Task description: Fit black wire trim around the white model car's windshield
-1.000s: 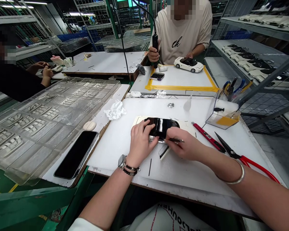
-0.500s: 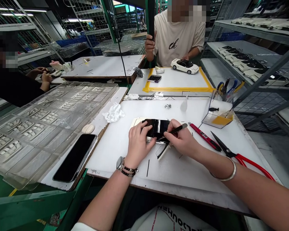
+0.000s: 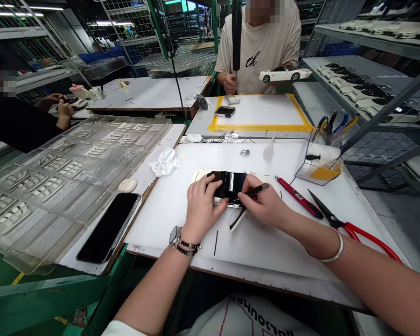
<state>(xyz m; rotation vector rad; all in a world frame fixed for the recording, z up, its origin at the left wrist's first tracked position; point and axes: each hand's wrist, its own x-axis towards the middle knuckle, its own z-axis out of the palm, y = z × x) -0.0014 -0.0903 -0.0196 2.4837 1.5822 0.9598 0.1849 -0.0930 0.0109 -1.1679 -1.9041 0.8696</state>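
A glossy black model car body (image 3: 229,185) lies on a pale card on the white work board (image 3: 259,242). My left hand (image 3: 202,206) grips its near left side, fingers curled over the top. My right hand (image 3: 264,204) is closed on a thin dark tool (image 3: 257,190), pinched against the car body's near right edge. A small black and white part (image 3: 236,219) lies just in front of both hands.
Red-handled scissors (image 3: 353,227) and a red pen-like tool (image 3: 298,197) lie to the right, beside a clear box (image 3: 320,163). A black phone (image 3: 109,227), a crumpled cloth (image 3: 166,162) and clear blister trays (image 3: 59,177) sit left. Opposite, a person lifts a white model car (image 3: 284,73).
My right hand shifted the thin tool along the car body's near edge, then settled against it. The person opposite lifted the white car off their table and raised a black tool.
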